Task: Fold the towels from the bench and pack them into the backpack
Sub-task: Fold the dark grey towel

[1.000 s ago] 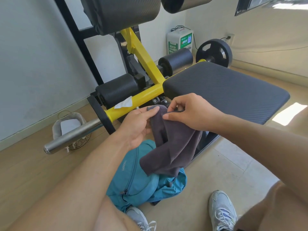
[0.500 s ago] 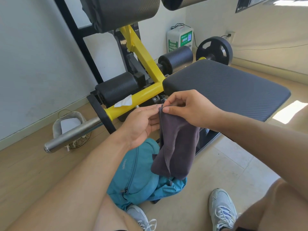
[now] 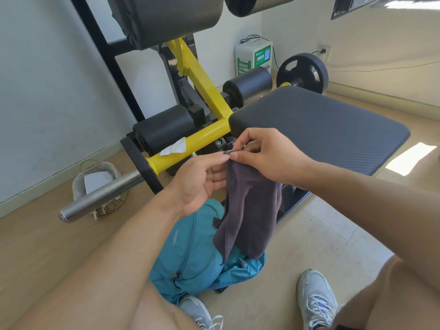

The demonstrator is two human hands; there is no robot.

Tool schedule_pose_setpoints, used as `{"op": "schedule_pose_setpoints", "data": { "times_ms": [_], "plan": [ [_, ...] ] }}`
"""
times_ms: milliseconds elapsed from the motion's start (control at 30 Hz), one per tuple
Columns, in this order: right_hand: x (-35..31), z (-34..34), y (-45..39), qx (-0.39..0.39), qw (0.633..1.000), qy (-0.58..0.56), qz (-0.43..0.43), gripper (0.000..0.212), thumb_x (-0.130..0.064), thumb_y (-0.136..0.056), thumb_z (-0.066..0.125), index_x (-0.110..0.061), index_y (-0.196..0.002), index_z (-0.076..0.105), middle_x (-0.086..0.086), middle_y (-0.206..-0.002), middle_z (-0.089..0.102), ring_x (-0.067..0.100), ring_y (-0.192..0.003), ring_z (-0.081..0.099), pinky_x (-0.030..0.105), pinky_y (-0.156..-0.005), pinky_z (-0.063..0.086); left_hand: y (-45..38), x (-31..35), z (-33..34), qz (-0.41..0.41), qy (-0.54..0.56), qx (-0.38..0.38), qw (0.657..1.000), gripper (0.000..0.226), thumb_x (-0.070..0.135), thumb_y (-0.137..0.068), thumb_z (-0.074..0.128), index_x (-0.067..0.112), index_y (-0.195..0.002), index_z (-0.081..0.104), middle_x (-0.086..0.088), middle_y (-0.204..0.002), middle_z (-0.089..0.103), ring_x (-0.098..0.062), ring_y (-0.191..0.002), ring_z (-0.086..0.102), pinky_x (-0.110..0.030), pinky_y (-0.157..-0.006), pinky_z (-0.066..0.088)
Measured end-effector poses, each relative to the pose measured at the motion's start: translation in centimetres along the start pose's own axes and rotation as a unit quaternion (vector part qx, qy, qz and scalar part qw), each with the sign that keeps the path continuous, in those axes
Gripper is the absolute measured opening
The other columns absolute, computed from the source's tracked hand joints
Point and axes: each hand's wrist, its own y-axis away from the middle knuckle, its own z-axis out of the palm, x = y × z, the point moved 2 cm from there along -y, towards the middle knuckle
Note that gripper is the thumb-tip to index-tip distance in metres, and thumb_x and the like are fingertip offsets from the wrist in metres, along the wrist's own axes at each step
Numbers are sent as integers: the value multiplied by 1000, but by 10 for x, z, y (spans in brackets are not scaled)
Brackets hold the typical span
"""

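Pale walls (image 3: pixel 47 91), wood floor (image 3: pixel 35 246), sunlit patch (image 3: pixel 409 158) beside tiles (image 3: pixel 321 234).

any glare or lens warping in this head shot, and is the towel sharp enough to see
Head view: hard sunlight blows out a floor patch at right and the window at top right; wide-angle warping bends the wall edges and black frame; the dark towel, pinched by the left hand and right hand, is sharp, evenly lit.

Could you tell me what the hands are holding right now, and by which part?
Both hands, left and right, pinch the dark grey towel at its top edge; the rest hangs over the teal backpack.
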Motion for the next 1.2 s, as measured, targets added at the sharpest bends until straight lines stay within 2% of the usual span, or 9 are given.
{"op": "schedule_pose_setpoints", "data": {
  "times_ms": [133,400,467,567,733,933,1033,1133,1200],
  "plan": [
    [0,2,1,-1,1000,1,-6,11,-34,-91,73,-25,-91,67,-13,-64,69,-1,-58,60,16,-62,47,1,0,1,16,-36,5,999,24,12,-104,51,8,-113,73,-15,-110,75,-24,-98,72,-38,-96,57],
    [-1,1,1,13,1000,14,3,18,-40,-87,77,-28,-89,64,-15,-64,72,-5,-60,64,16,-62,49,1,-2,0,32,-100,22,994,28,20,-107,49,10,-115,74,-11,-106,78,-21,-95,74,-33,-88,61],
    [1,2,0,-2,999,29,19,21,-44,-84,79,-30,-90,65,-10,-70,74,-1,-67,67,24,-68,56,-1,-1,-5,56,-152,68,984,30,24,-108,48,16,-103,77,-8,-100,79,-23,-93,74,-38,-88,59],
    [6,4,2,-84,993,74,49,26,-44,-81,81,-28,-95,67,-7,-82,76,8,-78,71,36,-80,59,-9,0,-20,111,-262,202,937,32,34,-107,48,19,-94,74,-2,-91,76,-22,-89,70,-39,-84,57],
    [12,12,7,-189,969,154,37,27,-42,-83,80,-22,-97,68,-6,-94,73,14,-88,69,37,-82,57,-12,6,-56,139,-311,373,863,35,32,-109,42,13,-89,65,1,-79,61,-13,-72,52,-32,-68,40],
    [9,10,12,-208,947,245,26,23,-43,-87,75,-25,-100,66,-8,-92,69,15,-85,64,39,-82,58,-13,-3,-100,92,-275,465,837,31,25,-108,40,10,-100,65,-9,-95,64,-24,-87,53,-32,-75,39],
    [8,6,12,-186,926,329,29,22,-50,-88,70,-31,-96,64,-14,-85,61,15,-84,59,37,-77,54,-8,-6,-114,75,-265,493,825,29,23,-108,40,11,-91,60,-11,-92,60,-25,-85,48,-33,-75,37],
    [8,4,10,-151,921,357,52,20,-51,-90,67,-32,-96,65,-10,-91,65,18,-88,61,37,-77,53,-4,-7,-121,75,-263,500,822,31,22,-107,42,15,-81,57,-10,-91,59,-24,-85,48,-34,-76,38],
    [7,2,7,-114,928,349,62,15,-46,-90,69,-33,-97,66,-6,-98,68,22,-91,63,37,-78,54,-2,-6,-120,78,-265,498,822,28,22,-108,42,13,-87,58,-10,-92,59,-25,-86,48,-33,-77,37]
  ]
}}
